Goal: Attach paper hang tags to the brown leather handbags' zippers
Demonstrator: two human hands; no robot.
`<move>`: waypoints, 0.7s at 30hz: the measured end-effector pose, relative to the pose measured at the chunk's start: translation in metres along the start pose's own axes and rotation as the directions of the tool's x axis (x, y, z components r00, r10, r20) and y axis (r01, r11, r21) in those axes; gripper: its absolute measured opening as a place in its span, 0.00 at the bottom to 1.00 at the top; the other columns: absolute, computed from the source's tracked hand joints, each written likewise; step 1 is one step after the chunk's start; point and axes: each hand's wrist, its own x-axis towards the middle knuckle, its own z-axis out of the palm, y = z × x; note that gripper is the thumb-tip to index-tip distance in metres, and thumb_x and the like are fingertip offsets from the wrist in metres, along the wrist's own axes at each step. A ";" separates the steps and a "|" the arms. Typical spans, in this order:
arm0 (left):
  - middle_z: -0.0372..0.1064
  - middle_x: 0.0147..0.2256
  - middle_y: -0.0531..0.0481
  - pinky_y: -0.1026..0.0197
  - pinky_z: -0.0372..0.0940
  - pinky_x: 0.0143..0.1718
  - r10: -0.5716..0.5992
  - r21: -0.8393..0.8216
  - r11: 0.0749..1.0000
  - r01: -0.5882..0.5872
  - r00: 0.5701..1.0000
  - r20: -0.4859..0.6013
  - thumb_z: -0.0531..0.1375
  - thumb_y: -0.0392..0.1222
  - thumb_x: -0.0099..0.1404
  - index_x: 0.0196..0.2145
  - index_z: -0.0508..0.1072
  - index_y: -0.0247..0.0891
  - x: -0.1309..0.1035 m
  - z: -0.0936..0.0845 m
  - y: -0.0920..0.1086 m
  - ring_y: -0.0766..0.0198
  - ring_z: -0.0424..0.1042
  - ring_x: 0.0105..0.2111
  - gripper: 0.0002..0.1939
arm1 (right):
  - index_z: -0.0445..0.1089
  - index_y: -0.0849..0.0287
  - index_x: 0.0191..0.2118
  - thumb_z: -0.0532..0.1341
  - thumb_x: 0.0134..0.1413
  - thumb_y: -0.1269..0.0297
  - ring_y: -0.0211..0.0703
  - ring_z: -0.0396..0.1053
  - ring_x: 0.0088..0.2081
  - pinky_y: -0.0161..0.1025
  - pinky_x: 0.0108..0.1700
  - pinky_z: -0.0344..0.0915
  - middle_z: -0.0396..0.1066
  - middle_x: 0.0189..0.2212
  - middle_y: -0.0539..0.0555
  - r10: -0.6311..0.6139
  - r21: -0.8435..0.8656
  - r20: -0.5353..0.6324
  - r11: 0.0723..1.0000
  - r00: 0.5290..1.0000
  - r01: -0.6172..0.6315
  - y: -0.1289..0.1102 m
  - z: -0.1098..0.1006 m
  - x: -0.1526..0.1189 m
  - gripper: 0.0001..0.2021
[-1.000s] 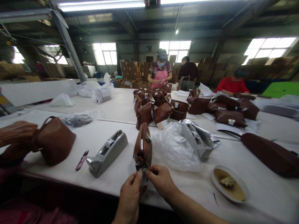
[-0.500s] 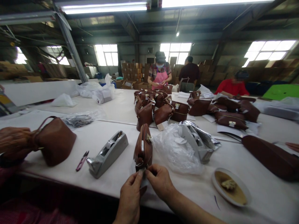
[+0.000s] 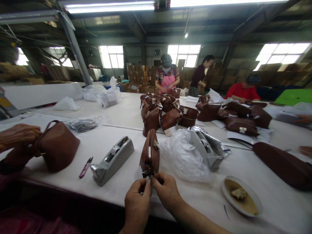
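A small brown leather bag [image 3: 150, 152] stands on the table in front of me, its zipped top and metal clasp showing. At its near end, my left hand [image 3: 138, 198] is closed, thumb and forefinger pinched by a small pale bit at the bag's end. Close against it, my right hand [image 3: 168, 190] pinches the same spot from the other side. My fingertips hide most of what lies between them. A thin white string loop shows just above them. Left of the bag sits a grey tape dispenser [image 3: 113, 161], with pink-handled thread snips [image 3: 85, 167] beside it.
Clear plastic bags [image 3: 185, 156] and a second tape dispenser [image 3: 208, 151] lie to the right, near a round dish [image 3: 241, 196]. Several brown bags [image 3: 170, 117] crowd the table farther back. At left, a co-worker's hand [image 3: 20, 136] is at another brown bag [image 3: 59, 148].
My left hand has shifted slightly, its fingers still pinched at the bag's end. The co-worker's hand at left has risen a little. A person in the background has turned sideways.
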 end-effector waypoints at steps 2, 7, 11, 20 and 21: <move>0.75 0.30 0.46 0.55 0.66 0.35 0.088 0.040 0.995 -0.087 0.996 -0.033 0.61 0.58 0.58 0.33 0.77 0.40 0.000 -0.001 0.000 0.54 0.73 0.31 0.18 | 0.74 0.63 0.26 0.59 0.49 0.64 0.41 0.68 0.28 0.34 0.32 0.62 0.73 0.23 0.52 -0.029 0.002 0.005 1.000 1.000 0.029 0.000 0.001 -0.001 0.09; 0.74 0.33 0.46 0.56 0.67 0.41 0.366 0.124 0.925 -0.359 0.930 -0.031 0.60 0.47 0.63 0.34 0.77 0.43 -0.003 -0.003 0.000 0.55 0.73 0.36 0.08 | 0.72 0.61 0.24 0.59 0.49 0.65 0.38 0.64 0.24 0.33 0.28 0.60 0.69 0.20 0.49 -0.046 0.037 0.030 0.998 0.999 0.044 0.001 0.002 0.000 0.08; 0.74 0.37 0.43 0.57 0.68 0.46 0.511 0.206 0.837 -0.507 0.859 0.039 0.57 0.41 0.66 0.41 0.78 0.41 -0.004 -0.005 -0.003 0.55 0.74 0.39 0.10 | 0.70 0.61 0.23 0.58 0.47 0.65 0.36 0.62 0.20 0.33 0.24 0.58 0.65 0.17 0.48 0.027 0.107 0.066 0.994 0.997 -0.034 -0.003 0.003 0.001 0.08; 0.75 0.38 0.41 0.60 0.70 0.43 0.592 0.248 0.760 -0.600 0.798 0.115 0.56 0.37 0.67 0.48 0.78 0.40 -0.001 -0.012 -0.013 0.56 0.76 0.38 0.15 | 0.70 0.62 0.21 0.58 0.46 0.62 0.34 0.61 0.17 0.31 0.21 0.56 0.65 0.14 0.48 0.085 0.229 0.150 0.966 0.985 -0.119 -0.008 0.005 0.000 0.11; 0.75 0.38 0.40 0.61 0.70 0.42 0.597 0.248 0.756 -0.606 0.793 0.117 0.56 0.37 0.67 0.48 0.77 0.39 -0.001 -0.012 -0.014 0.56 0.76 0.37 0.15 | 0.70 0.63 0.21 0.59 0.47 0.60 0.33 0.60 0.17 0.31 0.20 0.55 0.66 0.14 0.49 0.100 0.252 0.173 0.957 0.980 -0.142 -0.007 0.005 0.001 0.12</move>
